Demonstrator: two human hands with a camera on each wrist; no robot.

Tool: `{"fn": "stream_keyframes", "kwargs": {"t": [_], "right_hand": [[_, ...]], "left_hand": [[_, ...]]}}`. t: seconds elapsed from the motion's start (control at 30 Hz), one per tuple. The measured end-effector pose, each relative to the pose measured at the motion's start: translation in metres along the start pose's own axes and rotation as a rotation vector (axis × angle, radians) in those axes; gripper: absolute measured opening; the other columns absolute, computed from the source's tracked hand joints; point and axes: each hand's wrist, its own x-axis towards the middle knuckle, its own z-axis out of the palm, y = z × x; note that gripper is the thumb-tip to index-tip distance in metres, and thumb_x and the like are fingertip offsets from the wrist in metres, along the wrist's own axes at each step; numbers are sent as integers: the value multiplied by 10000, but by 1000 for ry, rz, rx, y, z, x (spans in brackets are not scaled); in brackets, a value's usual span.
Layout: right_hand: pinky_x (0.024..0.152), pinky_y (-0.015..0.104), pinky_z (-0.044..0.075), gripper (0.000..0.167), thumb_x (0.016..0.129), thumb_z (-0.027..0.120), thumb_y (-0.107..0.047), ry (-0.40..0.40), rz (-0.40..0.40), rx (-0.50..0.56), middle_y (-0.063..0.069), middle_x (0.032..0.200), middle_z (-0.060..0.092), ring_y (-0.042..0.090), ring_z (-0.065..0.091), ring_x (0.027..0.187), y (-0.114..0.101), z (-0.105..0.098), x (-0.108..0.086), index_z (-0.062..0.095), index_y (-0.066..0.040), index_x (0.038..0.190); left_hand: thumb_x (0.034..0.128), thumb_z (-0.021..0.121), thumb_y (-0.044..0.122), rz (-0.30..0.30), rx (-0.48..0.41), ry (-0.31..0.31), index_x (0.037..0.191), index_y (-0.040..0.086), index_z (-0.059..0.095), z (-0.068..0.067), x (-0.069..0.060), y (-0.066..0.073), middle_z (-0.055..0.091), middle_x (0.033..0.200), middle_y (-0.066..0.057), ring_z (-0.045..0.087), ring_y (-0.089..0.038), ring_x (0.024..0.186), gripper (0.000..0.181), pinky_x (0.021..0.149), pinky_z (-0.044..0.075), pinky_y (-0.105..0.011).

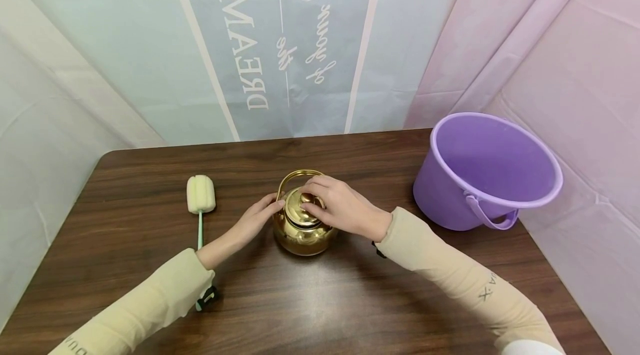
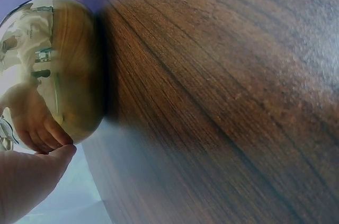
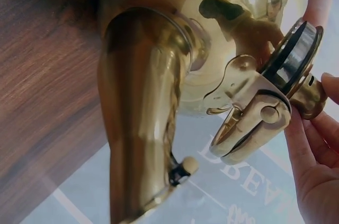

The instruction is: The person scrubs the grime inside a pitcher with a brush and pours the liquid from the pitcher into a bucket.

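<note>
A shiny brass kettle (image 1: 303, 239) stands upright on the brown wooden table. My right hand (image 1: 345, 208) pinches the knob (image 3: 308, 99) of its lid (image 1: 296, 214) between thumb and fingers. In the right wrist view, the lid's inner rim (image 3: 295, 54) shows, so the lid is partly out of the opening. Resting against the kettle's left side, my left hand (image 1: 252, 223) has fairly straight fingers, near the base of the raised hoop handle (image 1: 300, 173). The spout (image 3: 140, 113) fills much of the right wrist view.
A purple bucket (image 1: 462, 199) stands at the right, its handle hanging in front. On the left lies a sponge brush (image 1: 201, 194) with a pale green stick, partly hidden under my left forearm. A printed cloth (image 1: 300, 116) hangs behind the table (image 1: 350, 299).
</note>
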Motion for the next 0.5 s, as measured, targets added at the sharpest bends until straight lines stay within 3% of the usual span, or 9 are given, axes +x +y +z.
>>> {"fn": "stream_keyframes", "kwargs": {"t": [0.5], "right_hand": [[696, 190, 453, 215, 849, 640, -167, 6, 4, -8, 21, 975, 590, 74, 537, 829, 0, -4, 2, 640, -21, 1007]], "left_hand": [[947, 401, 367, 14, 5, 4, 1335, 20, 407, 0, 0, -1, 443, 1340, -168, 351, -292, 1275, 520, 1040, 247, -474]]}}
